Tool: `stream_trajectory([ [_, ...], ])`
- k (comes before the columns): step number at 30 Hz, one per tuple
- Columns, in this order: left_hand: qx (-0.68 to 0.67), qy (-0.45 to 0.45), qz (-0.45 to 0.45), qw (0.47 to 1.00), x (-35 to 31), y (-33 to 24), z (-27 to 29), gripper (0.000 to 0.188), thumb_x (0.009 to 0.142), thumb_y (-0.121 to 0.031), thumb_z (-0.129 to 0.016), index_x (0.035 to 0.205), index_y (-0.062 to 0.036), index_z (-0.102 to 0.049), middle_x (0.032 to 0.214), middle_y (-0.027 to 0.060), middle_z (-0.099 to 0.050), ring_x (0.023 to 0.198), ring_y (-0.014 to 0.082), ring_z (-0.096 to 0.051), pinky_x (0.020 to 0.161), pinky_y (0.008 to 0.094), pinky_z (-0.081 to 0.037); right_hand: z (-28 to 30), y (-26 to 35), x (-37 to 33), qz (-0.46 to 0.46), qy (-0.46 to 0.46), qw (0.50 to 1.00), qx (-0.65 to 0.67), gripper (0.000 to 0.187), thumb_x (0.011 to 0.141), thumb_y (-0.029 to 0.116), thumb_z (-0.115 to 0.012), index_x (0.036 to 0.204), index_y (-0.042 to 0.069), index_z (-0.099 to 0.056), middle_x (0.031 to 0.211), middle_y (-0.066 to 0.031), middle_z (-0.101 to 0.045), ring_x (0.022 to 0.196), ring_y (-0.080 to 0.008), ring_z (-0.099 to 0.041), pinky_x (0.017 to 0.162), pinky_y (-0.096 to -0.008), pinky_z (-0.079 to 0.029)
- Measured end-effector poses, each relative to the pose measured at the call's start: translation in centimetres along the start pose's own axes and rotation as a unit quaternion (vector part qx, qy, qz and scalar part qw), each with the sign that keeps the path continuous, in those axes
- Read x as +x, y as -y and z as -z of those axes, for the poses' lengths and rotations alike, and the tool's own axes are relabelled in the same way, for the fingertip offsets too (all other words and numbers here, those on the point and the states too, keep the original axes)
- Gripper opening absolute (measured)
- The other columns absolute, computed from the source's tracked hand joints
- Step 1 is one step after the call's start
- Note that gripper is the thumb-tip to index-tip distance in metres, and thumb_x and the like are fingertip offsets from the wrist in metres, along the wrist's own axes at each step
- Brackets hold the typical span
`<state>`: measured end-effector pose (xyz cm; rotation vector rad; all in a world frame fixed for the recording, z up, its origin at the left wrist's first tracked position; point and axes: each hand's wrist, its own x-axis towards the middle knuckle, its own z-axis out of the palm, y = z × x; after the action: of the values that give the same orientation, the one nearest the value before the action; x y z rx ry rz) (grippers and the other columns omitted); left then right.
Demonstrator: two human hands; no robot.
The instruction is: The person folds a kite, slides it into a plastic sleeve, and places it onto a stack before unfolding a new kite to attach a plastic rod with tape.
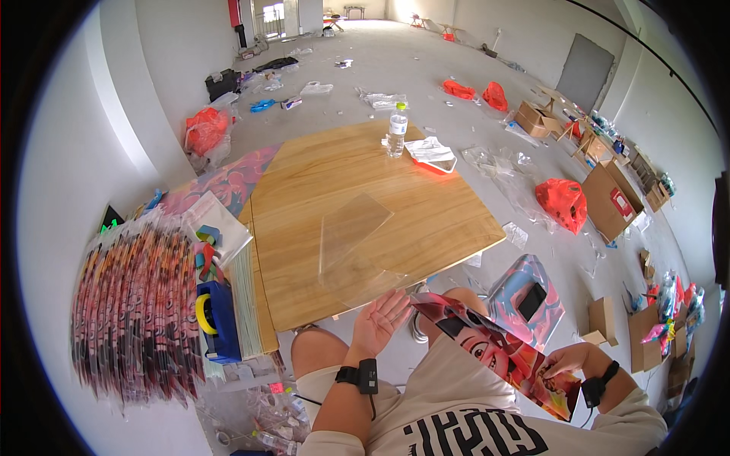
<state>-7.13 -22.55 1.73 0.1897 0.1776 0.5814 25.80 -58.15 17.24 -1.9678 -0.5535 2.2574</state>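
A glossy printed picture sheet [487, 349], with a cartoon face in red and black, lies slantwise over my lap. My right hand [564, 363] grips its lower right end. My left hand [382, 318] is palm up with fingers stretched out, close to the sheet's upper left corner; whether it touches that corner is unclear. Just beyond it, a clear plastic sleeve [372, 287] reaches over the front edge of the wooden table [441, 220]. Another clear plastic sleeve [351, 232] lies flat farther in on the tabletop.
A water bottle [396, 135] and an orange-rimmed tray [435, 161] with white paper stand at the table's far side. At left are packed prints [137, 311] and a blue tape dispenser [219, 323]. A phone [532, 302] rests on a patterned stool [508, 292]. Cartons and red bags litter the floor.
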Motion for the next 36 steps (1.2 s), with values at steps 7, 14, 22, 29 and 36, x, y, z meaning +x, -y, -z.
stream_trajectory([
  [7, 0.000, -0.015, 0.004, 1.000, 0.0, 0.1, -0.4, 0.054, 0.101, -0.027, -0.036, 0.144, 0.0061, -0.035, 0.151, 0.0211, -0.039, 0.139, 0.0370, -0.038, 0.118, 0.0508, -0.029, -0.3, 0.2, 0.2, 0.010, 0.001, 1.000, -0.009, 0.038, 0.093, 0.023, -0.067, 0.123, 0.001, -0.062, 0.105, -0.0017, -0.067, 0.090, -0.0098, -0.061, 0.078, -0.0245, -0.052],
  [14, 0.004, -0.047, 0.033, 0.998, 0.1, 0.3, -0.3, 0.051, 0.100, -0.025, -0.037, 0.140, 0.0050, -0.041, 0.147, 0.0192, -0.045, 0.133, 0.0357, -0.045, 0.115, 0.0478, -0.032, 0.4, -1.4, 1.8, 0.027, 0.030, 0.999, -0.006, 0.033, 0.096, 0.020, -0.064, 0.121, -0.001, -0.063, 0.101, 0.0004, -0.067, 0.088, -0.0080, -0.060, 0.079, -0.0221, -0.049],
  [22, -0.002, -0.006, 0.075, 0.997, -0.1, 0.0, -0.6, 0.048, 0.095, -0.020, -0.043, 0.136, 0.0036, -0.046, 0.141, 0.0170, -0.051, 0.129, 0.0342, -0.050, 0.113, 0.0455, -0.034, -0.7, 0.4, 1.0, 0.016, 0.017, 1.000, -0.011, 0.033, 0.095, 0.024, -0.066, 0.119, 0.000, -0.063, 0.099, 0.0020, -0.066, 0.085, -0.0072, -0.057, 0.076, -0.0219, -0.047],
  [29, 0.002, 0.065, 0.112, 0.992, -0.2, 0.3, -0.1, 0.049, 0.094, -0.019, -0.044, 0.136, 0.0051, -0.045, 0.142, 0.0216, -0.049, 0.134, 0.0370, -0.044, 0.116, 0.0466, -0.031, -1.3, 1.0, 1.7, 0.016, 0.058, 0.998, -0.010, 0.032, 0.098, 0.019, -0.061, 0.122, -0.002, -0.059, 0.108, -0.0029, -0.066, 0.097, -0.0105, -0.059, 0.089, -0.0265, -0.048],
  [36, 0.034, 0.077, 0.108, 0.991, -0.4, 0.3, -0.8, 0.052, 0.095, -0.022, -0.041, 0.139, 0.0048, -0.041, 0.143, 0.0225, -0.047, 0.136, 0.0367, -0.043, 0.118, 0.0461, -0.029, -2.6, 3.1, 0.9, -0.014, -0.006, 0.999, -0.042, 0.036, 0.098, 0.020, -0.061, 0.126, -0.002, -0.057, 0.111, -0.0041, -0.064, 0.098, -0.0115, -0.058, 0.090, -0.0274, -0.047],
])
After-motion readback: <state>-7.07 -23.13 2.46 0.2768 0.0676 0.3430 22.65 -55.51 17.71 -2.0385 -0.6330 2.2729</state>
